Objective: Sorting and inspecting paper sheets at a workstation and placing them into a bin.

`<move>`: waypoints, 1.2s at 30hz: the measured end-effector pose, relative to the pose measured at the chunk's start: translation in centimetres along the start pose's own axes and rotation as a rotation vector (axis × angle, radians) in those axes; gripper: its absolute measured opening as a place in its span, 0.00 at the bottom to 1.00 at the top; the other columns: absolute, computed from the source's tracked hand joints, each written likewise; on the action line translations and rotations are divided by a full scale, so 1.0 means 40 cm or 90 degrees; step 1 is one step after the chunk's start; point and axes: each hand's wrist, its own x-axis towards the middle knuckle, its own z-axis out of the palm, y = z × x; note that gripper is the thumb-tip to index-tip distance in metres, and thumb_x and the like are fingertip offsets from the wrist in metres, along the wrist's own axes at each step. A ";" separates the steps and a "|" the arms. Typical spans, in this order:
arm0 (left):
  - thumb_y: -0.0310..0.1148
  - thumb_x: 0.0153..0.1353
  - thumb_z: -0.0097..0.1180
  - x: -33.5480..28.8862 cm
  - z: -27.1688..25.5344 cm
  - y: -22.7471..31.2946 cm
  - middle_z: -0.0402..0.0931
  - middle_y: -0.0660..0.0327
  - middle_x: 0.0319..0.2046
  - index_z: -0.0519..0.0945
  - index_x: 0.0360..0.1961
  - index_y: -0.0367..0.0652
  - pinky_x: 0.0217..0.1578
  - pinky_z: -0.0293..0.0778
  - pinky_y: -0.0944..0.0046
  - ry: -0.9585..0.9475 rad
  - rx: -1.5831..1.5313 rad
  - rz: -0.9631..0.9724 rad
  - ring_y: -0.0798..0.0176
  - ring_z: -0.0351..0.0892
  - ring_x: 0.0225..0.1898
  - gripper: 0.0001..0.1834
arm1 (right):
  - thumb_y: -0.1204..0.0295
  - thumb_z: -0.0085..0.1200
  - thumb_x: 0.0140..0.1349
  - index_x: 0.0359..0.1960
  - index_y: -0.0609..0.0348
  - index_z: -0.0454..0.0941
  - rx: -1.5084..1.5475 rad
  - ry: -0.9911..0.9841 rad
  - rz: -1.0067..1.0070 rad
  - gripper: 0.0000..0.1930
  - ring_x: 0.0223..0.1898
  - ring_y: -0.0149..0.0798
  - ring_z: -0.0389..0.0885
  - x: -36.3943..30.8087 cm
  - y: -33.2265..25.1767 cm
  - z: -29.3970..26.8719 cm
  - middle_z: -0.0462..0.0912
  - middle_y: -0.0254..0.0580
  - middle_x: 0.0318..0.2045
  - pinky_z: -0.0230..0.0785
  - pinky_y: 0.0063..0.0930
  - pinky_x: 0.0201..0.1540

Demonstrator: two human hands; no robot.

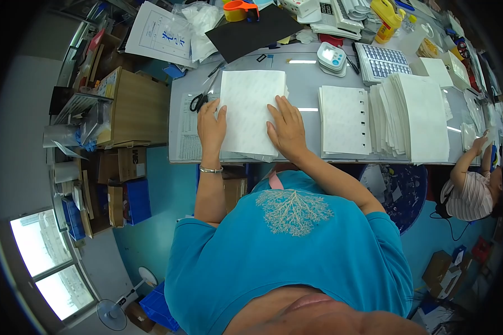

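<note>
White paper stack (249, 114) between left hand (211, 128) and right hand (289, 129), the hands apart, uncurled, at its opposite side edges.

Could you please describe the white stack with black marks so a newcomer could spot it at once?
On the table, find the person's right hand, touching white sheets. Further right, left of the fanned white pile, lies a flat white stack. Unlike both neighbours, it has a row of black marks down its right edge.
</note>
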 end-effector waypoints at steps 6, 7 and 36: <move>0.35 0.58 0.57 0.041 0.002 -0.008 0.78 0.55 0.39 0.80 0.44 0.37 0.43 0.71 0.60 -0.015 -0.064 -0.042 0.57 0.76 0.41 0.16 | 0.71 0.53 0.58 0.54 0.62 0.70 0.001 0.001 0.000 0.21 0.63 0.52 0.60 -0.001 0.002 0.000 0.65 0.54 0.60 0.54 0.45 0.62; 0.35 0.57 0.58 0.062 0.005 -0.017 0.78 0.56 0.37 0.80 0.42 0.37 0.41 0.71 0.62 -0.046 -0.087 -0.097 0.59 0.76 0.39 0.15 | 0.71 0.53 0.58 0.54 0.62 0.70 0.003 0.002 -0.002 0.21 0.63 0.52 0.61 -0.001 0.000 0.000 0.65 0.54 0.60 0.54 0.45 0.62; 0.29 0.52 0.67 -0.151 0.031 0.328 0.79 0.59 0.35 0.79 0.39 0.35 0.39 0.73 0.67 -0.313 -0.680 -0.014 0.67 0.77 0.36 0.15 | 0.47 0.32 0.69 0.63 0.66 0.60 0.929 -0.050 0.268 0.34 0.53 0.30 0.72 0.027 0.113 -0.468 0.73 0.41 0.54 0.65 0.30 0.55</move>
